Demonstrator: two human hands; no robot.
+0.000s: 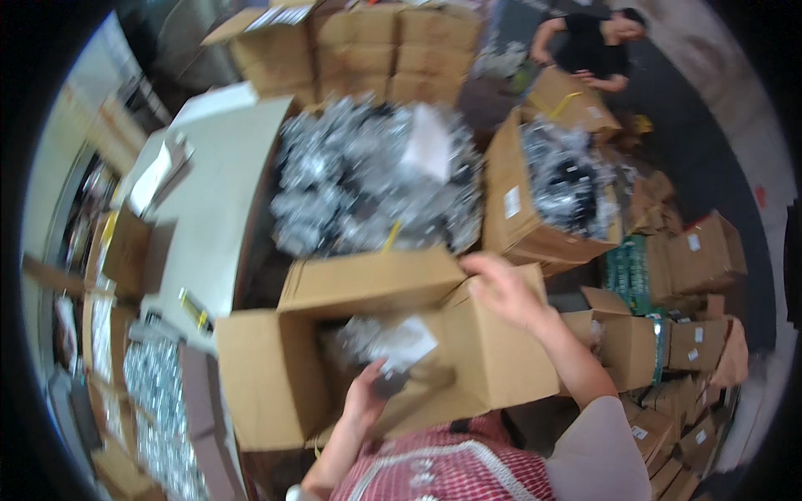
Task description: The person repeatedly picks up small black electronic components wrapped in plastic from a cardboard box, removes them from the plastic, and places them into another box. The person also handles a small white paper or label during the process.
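Observation:
An open cardboard box (418,280) stands in front of me with its flaps spread outward. Inside it lies a crumpled clear plastic bag (368,338) with a white paper or label (411,342) on or beside it. Over the near wall, my left hand (365,399) reaches into the box, its fingertips close to the bag and a small dark patch. Blur hides whether those fingers grip anything. My right hand (505,288) is at the far right corner of the box, fingers bent over the flap edge there.
Beyond the box is a large heap of clear plastic-wrapped items (368,175). Right of it stands another full carton (510,200). A pale table (221,179) with a yellow-black cutter (194,309) is at left. Cartons (706,250) pile up at right; a person (589,50) handles one farther off.

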